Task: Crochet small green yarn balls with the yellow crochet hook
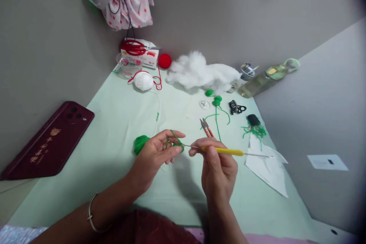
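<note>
We pinched the green yarn loop (176, 144) in our left hand (156, 156); right hand (219, 167) gripped the crochet hook (225, 151). Judged: keep yarn taut, hook tip shallow.

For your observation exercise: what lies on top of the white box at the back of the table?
Red-handled scissors lie on top of the white box, blades pointing right. A clear cup stands in front, covering the box's lower left part, so its print cannot be seen there.
</note>
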### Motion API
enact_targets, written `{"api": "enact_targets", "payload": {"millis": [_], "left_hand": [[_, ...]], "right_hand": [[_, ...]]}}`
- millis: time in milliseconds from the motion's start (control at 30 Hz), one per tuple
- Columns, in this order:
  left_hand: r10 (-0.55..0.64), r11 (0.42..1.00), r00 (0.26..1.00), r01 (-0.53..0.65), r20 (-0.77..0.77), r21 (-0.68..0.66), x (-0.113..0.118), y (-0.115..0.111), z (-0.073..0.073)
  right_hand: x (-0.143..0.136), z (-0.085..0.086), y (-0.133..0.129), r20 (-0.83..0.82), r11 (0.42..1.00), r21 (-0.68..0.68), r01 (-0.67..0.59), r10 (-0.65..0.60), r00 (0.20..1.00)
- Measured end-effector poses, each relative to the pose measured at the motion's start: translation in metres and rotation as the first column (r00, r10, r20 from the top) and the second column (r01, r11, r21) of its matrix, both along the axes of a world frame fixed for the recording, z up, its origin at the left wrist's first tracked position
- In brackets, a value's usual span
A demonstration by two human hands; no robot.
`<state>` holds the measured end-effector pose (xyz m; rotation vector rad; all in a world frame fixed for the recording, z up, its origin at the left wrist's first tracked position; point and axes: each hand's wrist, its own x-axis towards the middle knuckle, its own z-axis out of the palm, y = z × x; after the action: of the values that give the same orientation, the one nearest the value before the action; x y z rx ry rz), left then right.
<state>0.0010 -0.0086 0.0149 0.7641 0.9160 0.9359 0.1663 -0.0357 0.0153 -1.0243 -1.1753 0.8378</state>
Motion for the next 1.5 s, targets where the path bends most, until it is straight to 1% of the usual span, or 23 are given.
{"api": "enact_targets", "payload": {"millis": [133, 267, 433, 667, 733, 867, 967, 1100, 1200, 1300, 1400, 1500], "left_hand": [[0.011, 1.000, 0.999, -0.011, -0.035, 0.004, -0.0013, 0.0022, -0.0012], [0.009, 1.000, 0.999, -0.009, -0.037, 0.002, -0.0015, 0.0039, -0.0026], [-0.008, 1.000, 0.999, 0.008, -0.048, 0.006, -0.0013, 0.0042, -0.0021], [-0.014, 0.999, 0.999, 0.015, -0.050, 0.030, -0.0020, 0.0044, -0.0037], [-0.015, 0.999, 0.999, 0.017, -0.039, 0.044, -0.0022, 0.0045, -0.0060], [-0.028, 0.997, 0.999, 0.031, -0.046, 0.067, -0.0025, 0.0054, -0.0094], [-0.036, 0.996, 0.998, 0.041, -0.060, 0.082, -0.0027, 0.0060, -0.0092], [-0.025, 0.995, 0.994, 0.035, -0.103, 0.095, -0.0024, 0.0049, -0.0062], [-0.007, 0.989, 0.985, 0.032, -0.171, 0.145, -0.0018, 0.0035, -0.0055], [-0.014, 0.980, 0.974, 0.058, -0.227, 0.191, -0.0021, 0.0029, -0.0065], [-0.030, 0.977, 0.969, 0.081, -0.246, 0.199, -0.0036, 0.0032, -0.0079], [-0.066, 0.971, 0.961, 0.124, -0.268, 0.203, -0.0063, 0.0044, -0.0090]], "right_hand": [[-0.0020, 0.0004, 0.0007, 0.059, 1.000, -0.006, -0.011, 0.011, 0.998], [-0.0027, 0.0001, 0.0021, 0.076, 1.000, -0.025, 0.010, -0.008, 0.997], [-0.0020, -0.0023, 0.0030, 0.059, 1.000, -0.021, 0.009, -0.008, 0.998], [-0.0021, -0.0037, 0.0037, 0.119, 1.000, -0.012, 0.019, -0.017, 0.993], [-0.0022, -0.0026, 0.0032, 0.156, 1.000, 0.005, 0.030, -0.030, 0.987], [-0.0013, 0.0003, 0.0009, 0.294, 0.998, 0.051, 0.028, -0.042, 0.955], [0.0001, 0.0008, -0.0006, 0.343, 0.997, 0.074, 0.024, -0.048, 0.938], [0.0018, 0.0007, -0.0016, 0.365, 0.997, 0.072, 0.022, -0.046, 0.930], [0.0025, 0.0007, -0.0023, 0.400, 0.997, 0.082, 0.012, -0.043, 0.915], [0.0024, 0.0001, -0.0035, 0.447, 0.994, 0.110, -0.006, -0.044, 0.894], [0.0022, 0.0001, -0.0045, 0.487, 0.991, 0.129, -0.031, -0.036, 0.873], [0.0044, 0.0014, -0.0036, 0.500, 0.993, 0.104, -0.051, -0.008, 0.866]]}}
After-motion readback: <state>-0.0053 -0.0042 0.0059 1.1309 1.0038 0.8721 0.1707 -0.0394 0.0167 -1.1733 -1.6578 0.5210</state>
